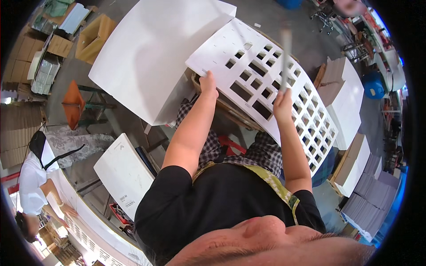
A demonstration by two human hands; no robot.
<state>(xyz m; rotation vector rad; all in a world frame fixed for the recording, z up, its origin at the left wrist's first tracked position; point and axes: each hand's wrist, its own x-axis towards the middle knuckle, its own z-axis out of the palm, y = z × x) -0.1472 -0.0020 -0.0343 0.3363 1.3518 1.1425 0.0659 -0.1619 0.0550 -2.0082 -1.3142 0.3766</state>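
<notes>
A white board (222, 46) with many square and rectangular cut-out holes lies slanted in front of me. At its near left corner my left hand (208, 84) is closed on the edge, thumb on top, the other fingers mostly hidden. My right hand (283, 105) is closed round the lower end of a long pale stick-like tool (286, 62). That tool points away from me over the holes and is smeared by motion, with a brownish far end. Whether it touches the board I cannot tell. Some holes have pale pieces in them, and others show dark gaps.
Left of the board stands a big stack of plain white sheets (133, 57). More white stacks (344, 97) are at the right. A white box (124, 170) lies by my left elbow. At the lower left a person (37, 186) works at a long table with a similar cut-out board.
</notes>
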